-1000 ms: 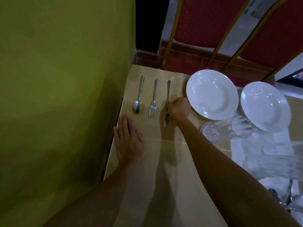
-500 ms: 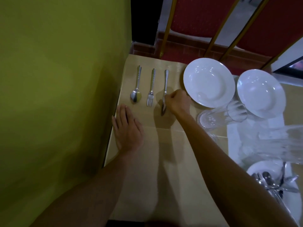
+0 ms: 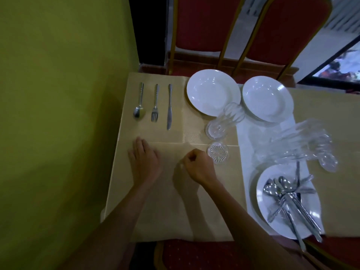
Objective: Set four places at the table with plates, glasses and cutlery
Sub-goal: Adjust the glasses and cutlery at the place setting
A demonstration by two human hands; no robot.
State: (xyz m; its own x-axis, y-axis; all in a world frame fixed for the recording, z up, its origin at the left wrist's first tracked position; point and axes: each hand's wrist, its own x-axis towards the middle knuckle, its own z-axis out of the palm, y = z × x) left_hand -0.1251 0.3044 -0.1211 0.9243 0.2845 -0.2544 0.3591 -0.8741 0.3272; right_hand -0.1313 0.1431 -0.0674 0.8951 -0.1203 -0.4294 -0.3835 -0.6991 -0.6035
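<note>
- Right hand [image 3: 196, 168] has left the knife [image 3: 169, 108] and drawn back toward six o'clock. It now hovers over the mat as a loose fist, fingers curled on nothing.
- Matte olive-green wall [image 3: 58, 94] fills the nine o'clock side, hard against the table edge.
- Beige woven placemats [image 3: 175, 211] cover the table. A white runner [image 3: 251, 133] crosses it at three o'clock.
- Left hand [image 3: 145, 162] lies flat on the mat, fingers straight and together, holding nothing.
- At eleven o'clock lie spoon [image 3: 139, 106], fork [image 3: 155, 106] and knife, all polished steel and parallel, handles pointing to twelve.
- Two round, glossy white deep plates [image 3: 213, 92] [image 3: 267, 99] sit at one o'clock, just beside each other.
- A ribbed clear glass [image 3: 224, 121] lies tilted against the nearer plate. A small cut-glass tumbler [image 3: 217, 152] stands just beside the right hand.
- More glasses [image 3: 303, 145] lie heaped at three o'clock — blurred.
- A third plate [image 3: 263, 209] at four o'clock holds spare cutlery [image 3: 288, 195].
- Red padded chairs [image 3: 204, 22] with gold frames stand at twelve o'clock.
</note>
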